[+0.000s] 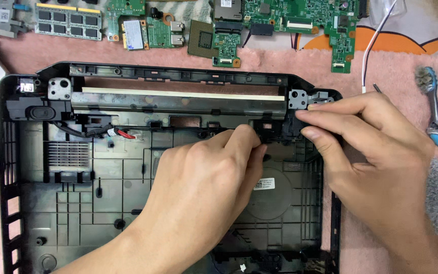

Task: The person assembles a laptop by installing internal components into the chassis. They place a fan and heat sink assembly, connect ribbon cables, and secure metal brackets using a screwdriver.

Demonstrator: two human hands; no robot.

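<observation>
hands (204, 177) (376, 152) pinch parts inside black laptop base (77, 203) near hinge bracket (297, 98).

Lighting: bright, even, diffuse, from overhead. Shadows: soft and short, pooled under the left hand (204, 177) and right hand (376, 162) on the black plastic laptop base shell (77, 203). Glare: mild sheen on the grey metal hinge bar (178, 103) and on the shell's ribbed floor; the white strip along the bar nearly blown out. Focus: sharp at centre; green circuit boards (280, 20) along the top edge slightly softer. Blur: slight at the fingertips. Distortion: faint bowing of the shell's upper edge.
</observation>
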